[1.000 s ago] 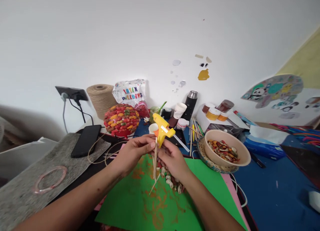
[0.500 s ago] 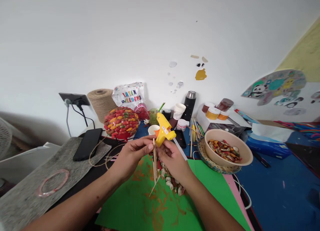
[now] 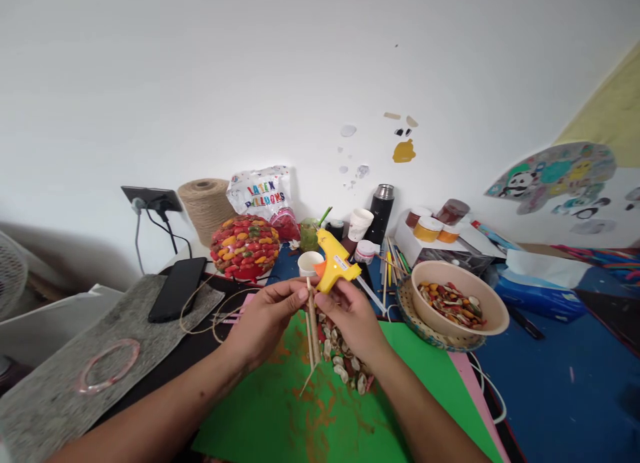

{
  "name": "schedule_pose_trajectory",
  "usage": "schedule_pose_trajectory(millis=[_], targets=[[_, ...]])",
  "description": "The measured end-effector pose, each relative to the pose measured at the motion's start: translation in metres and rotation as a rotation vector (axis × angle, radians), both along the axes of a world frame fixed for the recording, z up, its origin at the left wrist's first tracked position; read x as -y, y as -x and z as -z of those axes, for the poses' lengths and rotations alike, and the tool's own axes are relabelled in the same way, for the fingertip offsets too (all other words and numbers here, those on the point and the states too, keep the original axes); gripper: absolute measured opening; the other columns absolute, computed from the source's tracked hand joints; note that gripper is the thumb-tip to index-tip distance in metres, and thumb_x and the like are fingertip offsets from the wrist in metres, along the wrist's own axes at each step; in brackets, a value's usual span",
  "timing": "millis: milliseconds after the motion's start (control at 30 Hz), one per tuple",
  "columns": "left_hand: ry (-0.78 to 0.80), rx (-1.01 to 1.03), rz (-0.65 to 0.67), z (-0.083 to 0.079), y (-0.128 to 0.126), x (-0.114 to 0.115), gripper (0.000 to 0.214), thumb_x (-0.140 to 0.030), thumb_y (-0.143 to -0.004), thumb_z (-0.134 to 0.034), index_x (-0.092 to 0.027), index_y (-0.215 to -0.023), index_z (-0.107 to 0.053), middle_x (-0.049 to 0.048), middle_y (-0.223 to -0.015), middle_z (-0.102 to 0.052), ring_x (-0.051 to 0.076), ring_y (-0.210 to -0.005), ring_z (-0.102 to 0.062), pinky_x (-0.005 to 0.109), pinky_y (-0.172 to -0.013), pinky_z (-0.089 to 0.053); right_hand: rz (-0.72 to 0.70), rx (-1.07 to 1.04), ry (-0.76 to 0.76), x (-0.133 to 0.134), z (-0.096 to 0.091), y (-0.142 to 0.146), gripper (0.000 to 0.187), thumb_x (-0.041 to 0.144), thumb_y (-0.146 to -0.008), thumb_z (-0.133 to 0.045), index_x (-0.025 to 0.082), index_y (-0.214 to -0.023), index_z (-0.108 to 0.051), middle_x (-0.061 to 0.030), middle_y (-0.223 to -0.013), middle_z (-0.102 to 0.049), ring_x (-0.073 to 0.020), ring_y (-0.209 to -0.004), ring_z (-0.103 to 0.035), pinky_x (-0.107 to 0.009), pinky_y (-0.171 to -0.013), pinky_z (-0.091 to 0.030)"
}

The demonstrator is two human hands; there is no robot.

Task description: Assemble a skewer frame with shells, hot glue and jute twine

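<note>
Between my hands, two slim pale sticks (image 3: 313, 329) run side by side, a loose strand of twine trailing from their lower end. My left hand (image 3: 267, 316) pinches their upper part between thumb and fingers. Against my right hand (image 3: 353, 316) sits a yellow hot glue gun (image 3: 337, 261), its nozzle tilted up and left and a clear glue stick jutting from its back. That hand's fingers are partly hidden behind the gun, and its thumb is by the sticks. Beneath lies a pile of painted and plain shells or husks (image 3: 345, 363) on a stained green sheet (image 3: 270, 416).
A beige bowl of coloured pieces (image 3: 415, 283) stands on a woven tray at right. Behind are a studded red ball (image 3: 245, 246), a twine spool (image 3: 205, 206), a white cup (image 3: 310, 261) and a black flask (image 3: 381, 216). At left lies a phone (image 3: 176, 289).
The glue gun has shifted slightly right and tipped a little. My hands have moved slightly apart, and the two sticks now show more clearly side by side.
</note>
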State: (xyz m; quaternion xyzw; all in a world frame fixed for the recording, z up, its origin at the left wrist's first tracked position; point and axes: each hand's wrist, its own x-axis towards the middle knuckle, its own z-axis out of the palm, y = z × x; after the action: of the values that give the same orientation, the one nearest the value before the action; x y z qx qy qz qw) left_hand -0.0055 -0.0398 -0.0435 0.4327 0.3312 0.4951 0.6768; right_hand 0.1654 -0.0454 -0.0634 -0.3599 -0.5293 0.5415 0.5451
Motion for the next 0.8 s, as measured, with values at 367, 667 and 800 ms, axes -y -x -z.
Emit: schedule_pose_trajectory(millis=[367,667,800], targets=[[0.06,0.065,0.019,0.005,-0.008,0.009,0.028,-0.042,-0.073,-0.096,-0.018,-0.072,-0.081,0.0098,-0.113,-0.08,0.022,-0.09,-0.071,0.033,-0.087,-0.056,0.045,-0.005,0.056,0.0,0.002,-0.002,0.045,0.062,-0.084,-0.082,0.022,-0.105,-0.083,-0.0007,-0.08,-0.066,-0.0105,-0.054,-0.041,-0.025,-0.049,-0.035],[0.109,0.115,0.07,0.006,-0.009,0.014,0.027,-0.043,-0.071,-0.097,-0.019,-0.075,-0.084,0.0081,-0.132,-0.069,0.02,-0.097,-0.067,0.029,-0.083,-0.057,0.037,-0.063,0.14,-0.003,0.009,-0.002,0.037,0.048,-0.078,-0.091,0.021,-0.1,-0.079,0.0041,-0.071,-0.055,-0.0095,-0.056,-0.041,-0.02,-0.047,-0.032],[0.1,0.128,0.084,0.01,-0.008,0.013,0.025,-0.043,-0.073,-0.095,-0.021,-0.077,-0.084,0.0071,-0.126,-0.069,0.021,-0.099,-0.065,0.031,-0.088,-0.055,0.056,-0.081,0.156,-0.004,0.009,-0.001,0.034,0.045,-0.076,-0.092,0.02,-0.096,-0.078,0.0048,-0.069,-0.055,-0.0089,-0.054,-0.041,-0.02,-0.045,-0.032]])
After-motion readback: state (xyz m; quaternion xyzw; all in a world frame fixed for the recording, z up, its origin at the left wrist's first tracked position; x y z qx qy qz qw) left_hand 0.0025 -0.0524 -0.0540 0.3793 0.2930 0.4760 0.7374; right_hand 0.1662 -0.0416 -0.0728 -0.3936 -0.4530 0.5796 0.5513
